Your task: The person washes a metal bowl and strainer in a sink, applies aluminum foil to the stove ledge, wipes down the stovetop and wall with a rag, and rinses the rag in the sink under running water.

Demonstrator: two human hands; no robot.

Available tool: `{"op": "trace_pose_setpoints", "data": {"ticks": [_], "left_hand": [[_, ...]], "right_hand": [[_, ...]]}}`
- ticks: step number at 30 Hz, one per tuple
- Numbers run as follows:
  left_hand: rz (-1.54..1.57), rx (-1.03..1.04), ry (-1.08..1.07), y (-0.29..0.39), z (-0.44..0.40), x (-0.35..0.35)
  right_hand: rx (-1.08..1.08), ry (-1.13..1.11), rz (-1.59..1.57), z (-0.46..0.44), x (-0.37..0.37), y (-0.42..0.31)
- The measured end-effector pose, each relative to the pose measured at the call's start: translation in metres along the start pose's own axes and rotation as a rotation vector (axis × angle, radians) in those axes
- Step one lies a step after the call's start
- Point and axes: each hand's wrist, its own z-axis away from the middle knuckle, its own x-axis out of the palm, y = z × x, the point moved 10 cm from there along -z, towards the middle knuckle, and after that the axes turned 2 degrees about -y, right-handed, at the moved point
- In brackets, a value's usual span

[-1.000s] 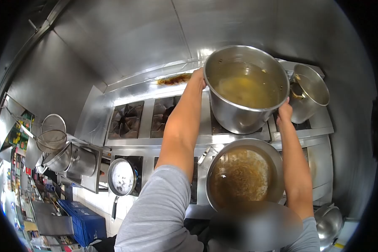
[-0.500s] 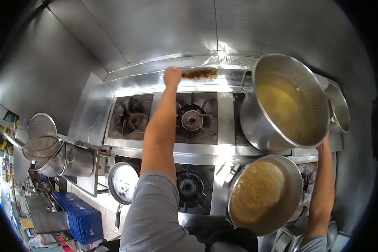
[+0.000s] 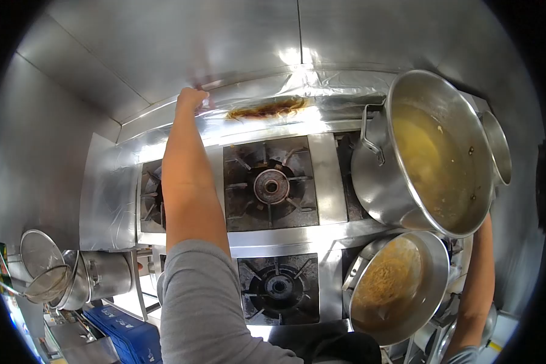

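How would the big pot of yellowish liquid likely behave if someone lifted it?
The big pot would likely feel heavy, since it is wide, deep and holds plenty of liquid. Its metal wall looks rigid, so it probably wouldn't flex. The liquid could well slosh toward the rim if tilted, though the side handle should offer a firm grip.

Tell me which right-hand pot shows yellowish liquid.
The biggest pot, just behind the wide pot of brown liquid; the far-right pot hides its contents.

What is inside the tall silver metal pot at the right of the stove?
The tall silver metal pot holds cloudy yellow liquid with a few small pale bits. The liquid covers the pot's bottom, so anything lying down there cannot be made out.
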Motion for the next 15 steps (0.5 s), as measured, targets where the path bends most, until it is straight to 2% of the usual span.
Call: {"op": "trace_pose_setpoints", "data": {"ticks": [2, 4, 7, 11, 13, 14, 15], "left_hand": [[0.076, -0.049, 0.037, 0.016, 0.016, -0.010], [0.026, -0.128, -0.122, 0.020, 0.015, 0.009], [-0.093, -0.169, -0.162, 0.023, -0.003, 0.018], [-0.083, -0.134, -0.202, 0.019, -0.022, 0.032], [-0.220, -0.049, 0.060, 0.035, 0.000, 0.001], [-0.143, -0.079, -0.028, 0.029, -0.002, 0.009], [-0.147, -0.069, -0.031, 0.032, 0.002, 0.009]], "right_hand": [[-0.003, 0.007, 0.002, 0.003, -0.001, 0.000], [-0.005, 0.016, 0.001, 0.005, -0.002, 0.000], [-0.006, 0.026, 0.006, 0.009, -0.003, 0.001], [-0.011, 0.033, 0.004, 0.011, -0.006, 0.002], [-0.013, 0.036, 0.003, 0.012, -0.005, 0.002], [-0.016, 0.039, 0.002, 0.012, -0.006, 0.002], [-0.016, 0.039, 0.003, 0.013, -0.006, 0.003]]}}
